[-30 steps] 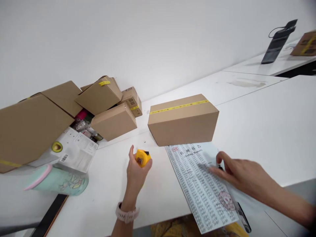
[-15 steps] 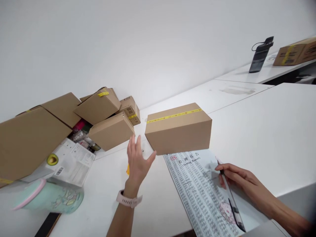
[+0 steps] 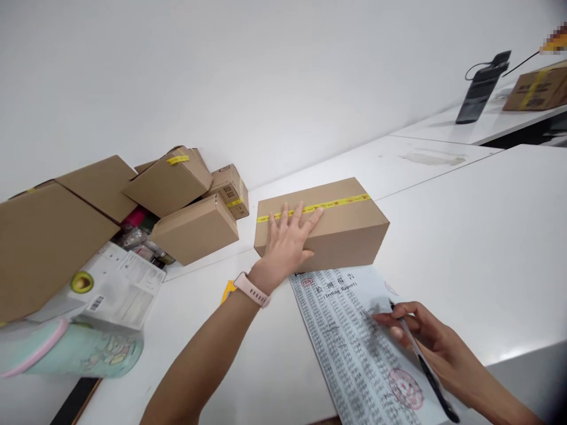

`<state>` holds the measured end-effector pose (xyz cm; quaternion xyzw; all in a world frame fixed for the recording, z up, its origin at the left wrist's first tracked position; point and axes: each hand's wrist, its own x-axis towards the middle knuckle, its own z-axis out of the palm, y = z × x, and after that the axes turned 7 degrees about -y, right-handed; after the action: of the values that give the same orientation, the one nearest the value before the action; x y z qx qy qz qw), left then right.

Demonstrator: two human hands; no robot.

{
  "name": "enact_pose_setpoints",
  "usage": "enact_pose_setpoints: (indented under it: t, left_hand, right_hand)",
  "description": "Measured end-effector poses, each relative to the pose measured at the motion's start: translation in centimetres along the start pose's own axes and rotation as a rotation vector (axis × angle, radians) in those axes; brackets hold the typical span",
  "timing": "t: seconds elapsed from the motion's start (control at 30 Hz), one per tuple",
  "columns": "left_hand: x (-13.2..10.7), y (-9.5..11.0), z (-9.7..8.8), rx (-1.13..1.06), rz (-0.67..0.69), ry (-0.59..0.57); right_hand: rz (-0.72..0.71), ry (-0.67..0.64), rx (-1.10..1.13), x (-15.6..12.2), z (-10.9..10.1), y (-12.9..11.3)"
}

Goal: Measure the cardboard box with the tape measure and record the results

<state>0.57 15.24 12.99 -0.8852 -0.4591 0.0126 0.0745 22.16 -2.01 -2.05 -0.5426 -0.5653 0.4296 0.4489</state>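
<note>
My left hand lies flat with fingers spread on the top near corner of a cardboard box sealed with yellow tape. A pink watch is on that wrist. The yellow tape measure rests on the white table, mostly hidden behind my left forearm. My right hand grips a black pen with its tip on a printed sheet that lies in front of the box.
Several cardboard boxes are piled at the left against the wall, over a white printed carton and a mint green bottle lying on its side. Far right, a dark device and another box sit on another table.
My left hand set the yellow tape measure down on the table, then reached forward onto the box top. My right hand took up the pen and brought it to the sheet.
</note>
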Motion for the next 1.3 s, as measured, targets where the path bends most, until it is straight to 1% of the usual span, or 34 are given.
enact_pose_setpoints:
  t: [0.1, 0.2, 0.3, 0.37, 0.43, 0.5, 0.57, 0.6, 0.67, 0.7, 0.8, 0.83, 0.87, 0.93, 1.03, 1.1, 1.2, 1.23, 1.3]
  left_hand:
    - [-2.3, 2.6, 0.9, -0.005, -0.080, 0.080]
    - [-3.8, 5.2, 2.0, -0.056, -0.155, 0.183]
    - [-4.1, 7.0, 3.6, -0.110, -0.198, 0.288]
    - [-3.6, 7.4, 5.1, -0.115, -0.190, 0.309]
    - [-2.9, 7.2, 6.8, -0.111, -0.164, 0.266]
    - [-2.4, 6.6, 8.6, -0.119, -0.160, 0.173]
    - [-2.4, 6.1, 9.9, -0.145, -0.184, 0.084]
    - [-2.7, 5.9, 10.2, -0.170, -0.198, 0.057]
    - [-4.0, 6.0, 10.4, -0.265, -0.193, 0.002]
    - [-4.8, 6.2, 10.3, -0.336, -0.163, -0.049]
    - [-7.3, 6.5, 10.1, -0.530, -0.005, -0.283]
    - [-7.8, 6.5, 10.2, -0.555, 0.038, -0.341]
    - [-8.0, 6.3, 10.4, -0.556, 0.062, -0.367]
    - [-7.4, 5.6, 11.3, -0.516, 0.051, -0.348]
    - [-5.2, 3.8, 12.7, -0.454, 0.006, -0.289]
    - [-3.8, 2.8, 13.4, -0.439, 0.006, -0.268]
    - [-2.8, 2.3, 13.5, -0.449, 0.020, -0.246]
    - [-2.8, 2.5, 13.3, -0.459, 0.011, -0.242]
    - [-3.3, 3.2, 12.7, -0.479, -0.053, -0.225]
  right_hand:
    - [0.039, -0.094, 0.079, 0.0, -0.4, 0.4]
    - [0.054, -0.120, 0.076, 0.0, -0.7, 0.9]
    - [0.054, -0.146, 0.050, -0.2, -0.8, 1.0]
    - [0.048, -0.150, 0.040, -0.2, -0.7, 0.8]
    - [0.042, -0.153, 0.034, -0.3, -0.7, 0.7]
    - [0.050, -0.155, 0.026, -0.3, -0.7, 0.6]
    - [0.072, -0.154, 0.024, -0.3, -0.7, 0.6]
    - [0.084, -0.155, 0.029, -0.2, -0.8, 0.6]
    - [0.103, -0.162, 0.050, -0.1, -0.8, 0.4]
    - [0.111, -0.165, 0.067, 0.1, -0.8, 0.2]
    - [0.142, -0.173, 0.114, 1.4, -0.7, -0.8]
    - [0.147, -0.171, 0.123, 2.0, -0.6, -1.1]
    - [0.148, -0.163, 0.131, 2.8, -0.6, -1.5]
    - [0.139, -0.119, 0.161, 4.6, -0.4, -2.0]
    - [0.117, -0.031, 0.307, 6.8, -0.2, -2.3]
    - [0.099, -0.019, 0.364, 7.6, 0.0, -2.3]
    - [0.110, -0.020, 0.252, 7.7, 0.0, -2.3]
    - [0.116, -0.015, 0.195, 7.5, 0.0, -2.2]
    - [0.108, -0.023, 0.097, 7.0, 0.0, -2.2]
